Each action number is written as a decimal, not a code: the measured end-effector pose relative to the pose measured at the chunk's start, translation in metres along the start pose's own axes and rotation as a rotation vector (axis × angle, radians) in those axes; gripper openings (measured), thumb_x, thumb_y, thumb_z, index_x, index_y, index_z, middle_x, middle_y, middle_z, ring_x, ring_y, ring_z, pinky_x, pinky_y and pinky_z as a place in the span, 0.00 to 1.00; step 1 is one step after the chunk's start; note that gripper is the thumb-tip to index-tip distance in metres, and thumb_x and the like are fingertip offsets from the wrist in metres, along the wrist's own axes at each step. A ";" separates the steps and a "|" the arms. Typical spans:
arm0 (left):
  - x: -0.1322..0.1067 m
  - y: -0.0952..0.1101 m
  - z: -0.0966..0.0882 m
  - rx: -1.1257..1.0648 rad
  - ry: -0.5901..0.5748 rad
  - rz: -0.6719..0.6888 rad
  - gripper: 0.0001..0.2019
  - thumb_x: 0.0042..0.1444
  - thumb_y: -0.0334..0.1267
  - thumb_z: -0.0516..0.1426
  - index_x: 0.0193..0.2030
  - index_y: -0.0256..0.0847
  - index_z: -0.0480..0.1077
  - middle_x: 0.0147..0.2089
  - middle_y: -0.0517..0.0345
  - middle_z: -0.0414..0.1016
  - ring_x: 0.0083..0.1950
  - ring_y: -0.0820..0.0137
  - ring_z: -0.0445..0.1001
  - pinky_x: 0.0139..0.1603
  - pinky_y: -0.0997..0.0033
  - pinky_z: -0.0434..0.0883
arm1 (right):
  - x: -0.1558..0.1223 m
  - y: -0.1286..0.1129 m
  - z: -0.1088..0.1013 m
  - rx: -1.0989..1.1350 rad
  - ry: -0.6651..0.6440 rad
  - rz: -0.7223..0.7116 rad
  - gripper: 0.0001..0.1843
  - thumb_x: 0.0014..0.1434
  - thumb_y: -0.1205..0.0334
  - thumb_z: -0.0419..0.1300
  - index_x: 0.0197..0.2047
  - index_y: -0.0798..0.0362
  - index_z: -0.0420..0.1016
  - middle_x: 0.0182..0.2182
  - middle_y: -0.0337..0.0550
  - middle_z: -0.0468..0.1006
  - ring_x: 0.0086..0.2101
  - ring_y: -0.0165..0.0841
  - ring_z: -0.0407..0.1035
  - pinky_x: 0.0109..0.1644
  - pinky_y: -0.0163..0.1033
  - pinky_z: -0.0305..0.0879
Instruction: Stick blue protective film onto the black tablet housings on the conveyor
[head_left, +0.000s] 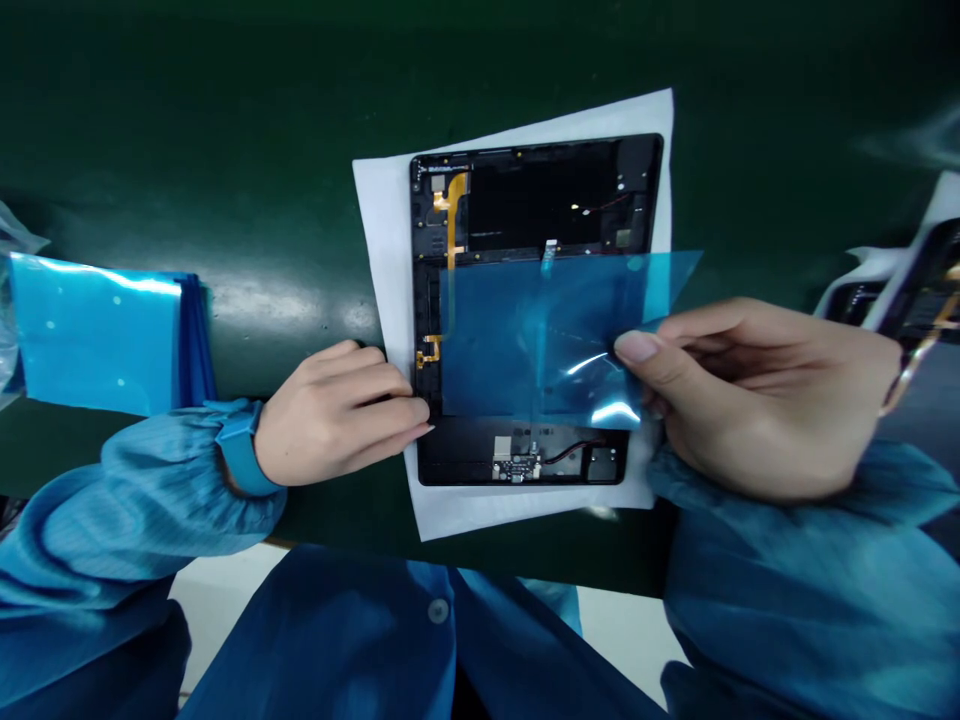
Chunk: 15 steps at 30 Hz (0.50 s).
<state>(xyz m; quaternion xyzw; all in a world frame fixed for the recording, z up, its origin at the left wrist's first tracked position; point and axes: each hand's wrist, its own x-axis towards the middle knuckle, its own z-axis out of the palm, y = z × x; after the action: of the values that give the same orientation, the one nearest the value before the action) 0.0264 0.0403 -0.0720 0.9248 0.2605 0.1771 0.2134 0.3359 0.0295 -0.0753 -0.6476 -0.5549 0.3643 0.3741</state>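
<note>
An opened black tablet housing (525, 200) lies on a white sheet (382, 230) on the dark green bench. Orange flex cables and a small circuit board show inside it. My right hand (757, 395) pinches the right edge of a clear blue film (525, 340), which is spread over the middle of the housing. My left hand (337, 410) rests on the bench with its fingers curled and its fingertips pressed against the housing's left edge.
A stack of blue films (97, 335) lies at the left on the green bench (225, 150). Another housing on white sheets (915, 285) sits at the right edge. The bench's front edge runs just below the white sheet.
</note>
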 end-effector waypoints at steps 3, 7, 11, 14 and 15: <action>0.000 0.000 0.000 0.001 0.001 -0.004 0.04 0.67 0.37 0.59 0.44 0.40 0.72 0.39 0.57 0.80 0.37 0.70 0.76 0.34 0.68 0.68 | 0.000 -0.001 0.000 0.000 -0.010 0.012 0.07 0.52 0.62 0.75 0.31 0.51 0.81 0.21 0.34 0.77 0.18 0.22 0.65 0.19 0.29 0.64; -0.001 0.000 0.001 -0.008 0.005 -0.005 0.04 0.66 0.36 0.60 0.44 0.39 0.72 0.38 0.56 0.80 0.37 0.70 0.76 0.35 0.68 0.68 | 0.000 -0.003 0.001 -0.001 -0.005 0.016 0.07 0.52 0.62 0.74 0.31 0.52 0.81 0.21 0.34 0.76 0.17 0.22 0.64 0.19 0.29 0.63; 0.000 0.000 0.001 -0.009 0.012 -0.003 0.04 0.66 0.36 0.60 0.44 0.39 0.72 0.39 0.56 0.80 0.37 0.69 0.76 0.35 0.68 0.69 | 0.000 -0.004 0.000 -0.015 -0.001 0.015 0.08 0.52 0.61 0.74 0.30 0.52 0.80 0.20 0.34 0.76 0.17 0.23 0.64 0.19 0.31 0.64; 0.001 0.000 0.000 -0.006 0.016 0.000 0.03 0.66 0.36 0.60 0.43 0.39 0.72 0.38 0.56 0.80 0.36 0.70 0.76 0.34 0.69 0.69 | 0.000 -0.003 0.000 -0.011 0.001 0.023 0.08 0.51 0.59 0.74 0.30 0.51 0.80 0.20 0.34 0.76 0.17 0.25 0.65 0.18 0.32 0.64; 0.001 0.001 0.000 -0.007 0.017 0.001 0.03 0.66 0.36 0.60 0.43 0.39 0.72 0.38 0.56 0.80 0.36 0.70 0.76 0.34 0.69 0.69 | 0.000 -0.002 0.000 -0.012 0.001 0.023 0.08 0.51 0.60 0.75 0.30 0.51 0.81 0.20 0.34 0.76 0.17 0.25 0.65 0.19 0.32 0.64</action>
<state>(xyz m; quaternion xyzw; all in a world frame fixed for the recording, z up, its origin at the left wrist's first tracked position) 0.0276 0.0407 -0.0710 0.9227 0.2609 0.1859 0.2146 0.3347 0.0298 -0.0735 -0.6564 -0.5493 0.3651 0.3663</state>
